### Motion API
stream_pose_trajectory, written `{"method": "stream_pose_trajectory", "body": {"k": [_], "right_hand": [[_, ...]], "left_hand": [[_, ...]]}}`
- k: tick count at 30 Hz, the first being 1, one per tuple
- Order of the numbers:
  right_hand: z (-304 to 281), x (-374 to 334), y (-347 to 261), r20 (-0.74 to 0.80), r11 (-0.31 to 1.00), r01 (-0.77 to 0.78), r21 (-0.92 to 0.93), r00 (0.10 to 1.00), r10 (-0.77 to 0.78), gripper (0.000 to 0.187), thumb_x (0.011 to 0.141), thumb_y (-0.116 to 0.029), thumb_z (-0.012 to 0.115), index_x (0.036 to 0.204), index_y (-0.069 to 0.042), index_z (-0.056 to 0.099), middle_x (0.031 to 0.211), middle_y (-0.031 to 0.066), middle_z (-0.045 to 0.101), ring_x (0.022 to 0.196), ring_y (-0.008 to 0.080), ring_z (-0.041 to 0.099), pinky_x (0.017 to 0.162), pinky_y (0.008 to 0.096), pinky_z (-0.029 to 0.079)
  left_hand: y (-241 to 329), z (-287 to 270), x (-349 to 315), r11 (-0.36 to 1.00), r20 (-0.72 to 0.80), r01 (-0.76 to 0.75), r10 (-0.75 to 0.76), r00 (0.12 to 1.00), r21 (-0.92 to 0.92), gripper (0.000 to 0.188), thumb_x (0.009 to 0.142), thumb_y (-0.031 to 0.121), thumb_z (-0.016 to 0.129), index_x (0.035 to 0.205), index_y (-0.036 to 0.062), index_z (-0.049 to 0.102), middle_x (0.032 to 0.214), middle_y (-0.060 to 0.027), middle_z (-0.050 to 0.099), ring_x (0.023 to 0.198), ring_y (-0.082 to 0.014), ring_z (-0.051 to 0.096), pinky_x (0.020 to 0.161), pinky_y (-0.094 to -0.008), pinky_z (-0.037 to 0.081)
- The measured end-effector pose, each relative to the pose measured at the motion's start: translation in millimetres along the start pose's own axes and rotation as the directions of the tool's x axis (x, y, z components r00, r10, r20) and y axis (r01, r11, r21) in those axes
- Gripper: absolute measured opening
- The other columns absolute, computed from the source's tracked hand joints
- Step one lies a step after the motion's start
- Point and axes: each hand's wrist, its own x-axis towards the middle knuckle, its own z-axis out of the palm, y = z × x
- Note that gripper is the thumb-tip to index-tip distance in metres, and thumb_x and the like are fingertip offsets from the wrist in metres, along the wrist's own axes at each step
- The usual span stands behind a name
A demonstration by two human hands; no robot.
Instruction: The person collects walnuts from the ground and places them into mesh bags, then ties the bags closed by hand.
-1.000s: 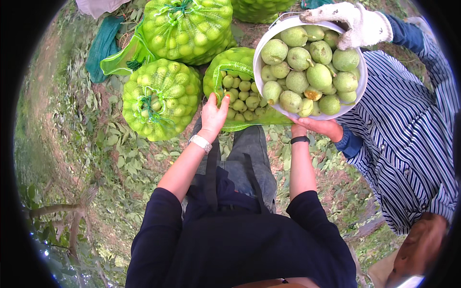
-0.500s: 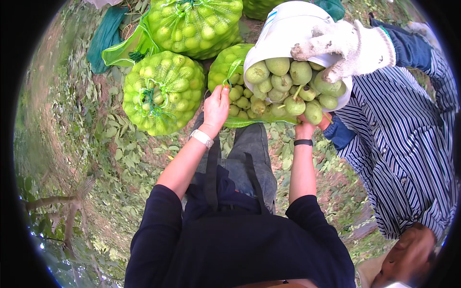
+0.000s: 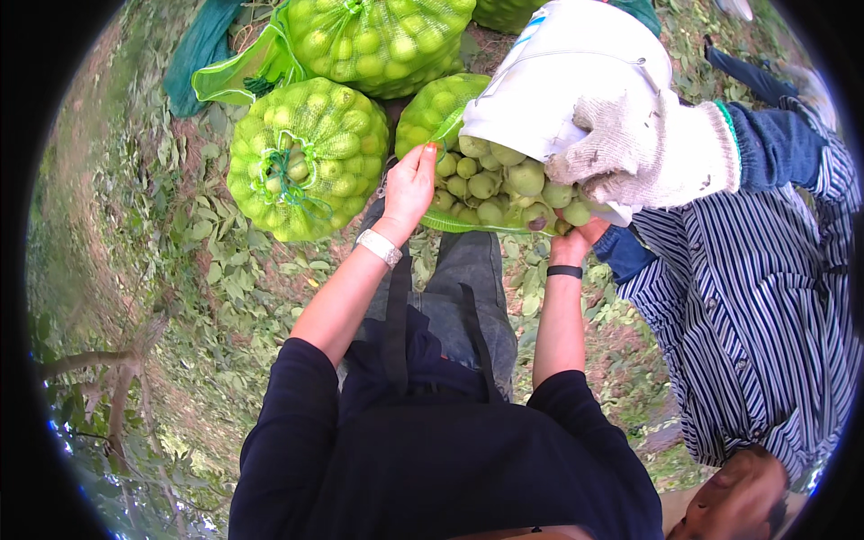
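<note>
Mesh bag (image 3: pixel 436 106) sits mouth-open just right of a tied sack (image 3: pixel 306 160), little room between them. Left hand (image 3: pixel 411 191) pinches the bag's left rim; green fruit (image 3: pixel 486 187) spills in below a tipped white bucket (image 3: pixel 576 81); right hand (image 3: pixel 569 250) is at the right edge, grip too hidden to tell.

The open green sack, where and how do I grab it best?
Probably by the rim of its mouth, from the near side, one hand at each end. The sack is thin mesh and its near edge faces the person, while the tilted white bucket covers its far right. The left hand pinches the left end; the right hand is at the right end, its grip partly hidden.
</note>
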Motion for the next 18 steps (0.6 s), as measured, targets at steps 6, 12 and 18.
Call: {"method": "stream_pose_trajectory", "body": {"k": [6,12,18], "right_hand": [[-11.0,13.7,-3.1,0.165,0.99,-0.053,0.132,0.986,0.03,0.038,0.078,-0.009,0.052,0.115,-0.009,0.045,0.11,0.0062,0.05,0.094,0.0228,0.049,0.082,0.0342,0.042],[42.7,-9.6,16.4,-0.4,0.879,0.189,0.437,0.916,0.002,0.036,0.083,-0.023,0.046,0.117,-0.009,0.044,0.116,0.0057,0.049,0.104,0.0242,0.044,0.09,0.0401,0.037],[30.2,-6.0,23.9,-0.524,0.947,0.15,0.284,0.852,0.022,0.035,0.085,-0.024,0.045,0.117,-0.01,0.044,0.117,0.0046,0.048,0.107,0.0235,0.044,0.093,0.0407,0.035]], "left_hand": [[-0.7,-1.6,7.7,0.997,0.036,0.06,-0.058,0.998,-0.048,0.034,0.089,0.032,0.044,0.097,0.0024,0.058,0.067,-0.013,0.056,0.061,-0.0184,0.052,0.062,-0.0298,0.044],[-3.5,-6.7,4.9,0.992,0.047,0.097,-0.093,0.995,-0.079,0.034,0.089,0.033,0.043,0.098,0.0033,0.058,0.067,-0.0126,0.056,0.062,-0.0182,0.052,0.063,-0.0297,0.043],[0.4,-7.1,3.2,0.997,0.019,0.033,-0.032,0.999,-0.065,0.035,0.089,0.033,0.042,0.099,0.0034,0.057,0.067,-0.0137,0.056,0.062,-0.0204,0.053,0.063,-0.0306,0.044]]}}
